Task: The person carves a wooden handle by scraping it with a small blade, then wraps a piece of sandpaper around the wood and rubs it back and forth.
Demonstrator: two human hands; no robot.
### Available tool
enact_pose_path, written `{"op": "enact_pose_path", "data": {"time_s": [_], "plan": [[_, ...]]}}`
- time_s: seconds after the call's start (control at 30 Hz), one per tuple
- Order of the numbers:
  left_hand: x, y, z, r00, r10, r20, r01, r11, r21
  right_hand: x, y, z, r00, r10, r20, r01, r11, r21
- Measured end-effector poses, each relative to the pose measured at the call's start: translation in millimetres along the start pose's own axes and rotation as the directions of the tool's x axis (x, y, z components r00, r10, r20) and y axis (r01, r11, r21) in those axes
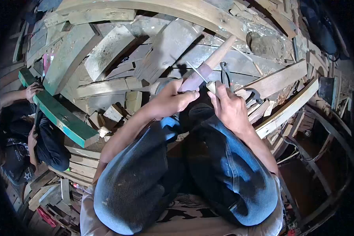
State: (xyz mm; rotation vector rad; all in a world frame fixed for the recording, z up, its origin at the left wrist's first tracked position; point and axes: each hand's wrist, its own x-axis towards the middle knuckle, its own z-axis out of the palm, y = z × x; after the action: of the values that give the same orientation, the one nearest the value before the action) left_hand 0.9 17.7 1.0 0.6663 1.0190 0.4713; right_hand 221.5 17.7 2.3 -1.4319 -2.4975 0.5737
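My left hand (171,98) is closed around the near end of a tapered wooden piece (220,52), which points up and away to the right. Its lower part looks purplish. In my right hand (233,109) is a thin metal rod tool (196,72) with a pale handle (211,85), its shaft lying across the purplish part. Both hands are just beyond my knees. Pincers (225,74) with open jaws stand close behind my right hand, their lower part hidden. A dark hammer-like head (254,94) lies to the right of that hand.
Planks (169,49) and offcuts (113,113) cover the floor ahead. A long curved beam (185,8) crosses the far side. At left, another person (17,129) holds a green-painted beam (63,114). More boards (289,108) lie at right, beside a dark slatted frame (310,165).
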Motion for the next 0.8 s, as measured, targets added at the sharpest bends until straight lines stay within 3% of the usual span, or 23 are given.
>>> {"op": "enact_pose_path", "data": {"time_s": [0.1,0.3,0.37,0.63,0.8], "plan": [[1.1,-2.9,3.7,1.0,0.019,-0.002,-0.018,0.998,0.055,1.4,-3.0,2.7,0.996,0.084,0.023,-0.085,0.996,0.025],[-1.1,0.0,-4.1,1.0,-0.017,-0.022,0.018,0.998,0.064,1.6,-3.2,-0.4,0.999,0.051,-0.01,-0.051,0.999,0.017],[0.1,-4.0,1.0,0.998,0.062,0.008,-0.063,0.992,0.113,4.8,-2.2,-0.8,0.997,0.077,-0.014,-0.077,0.996,0.035],[-3.2,-2.4,-6.2,0.999,-0.034,0.032,0.033,0.999,0.037,0.8,0.0,0.4,0.998,0.043,-0.037,-0.044,0.999,-0.022],[-1.2,0.0,-1.7,1.0,0.007,0.0,-0.007,1.0,-0.017,4.6,-0.6,-0.8,0.997,0.071,-0.043,-0.073,0.997,-0.023]]}}
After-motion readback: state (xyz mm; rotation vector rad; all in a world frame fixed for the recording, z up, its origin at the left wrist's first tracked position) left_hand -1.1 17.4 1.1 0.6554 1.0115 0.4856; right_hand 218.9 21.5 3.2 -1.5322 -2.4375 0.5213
